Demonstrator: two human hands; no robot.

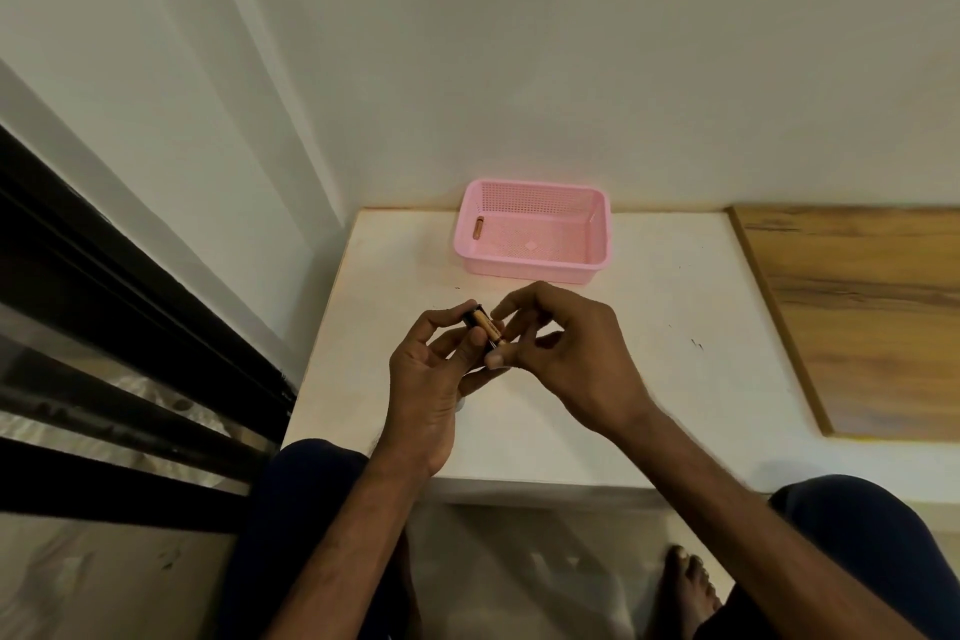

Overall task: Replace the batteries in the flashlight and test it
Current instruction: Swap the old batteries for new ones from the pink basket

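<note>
My left hand (431,379) grips a small black holder (474,316), probably the flashlight's battery carrier, above the white table (649,379). A copper-and-black battery (489,326) lies in it. My right hand (566,353) pinches the battery's near end with thumb and fingers. Most of the holder is hidden by my fingers, and no whole flashlight body can be made out. A second copper battery (478,228) lies inside the pink basket (597,270), against its left wall.
The pink basket stands at the table's back, close to the white wall. A wooden board (857,317) covers the table's right side. Black window bars (130,327) run along the left. My knees and a bare foot (685,587) show below the table edge.
</note>
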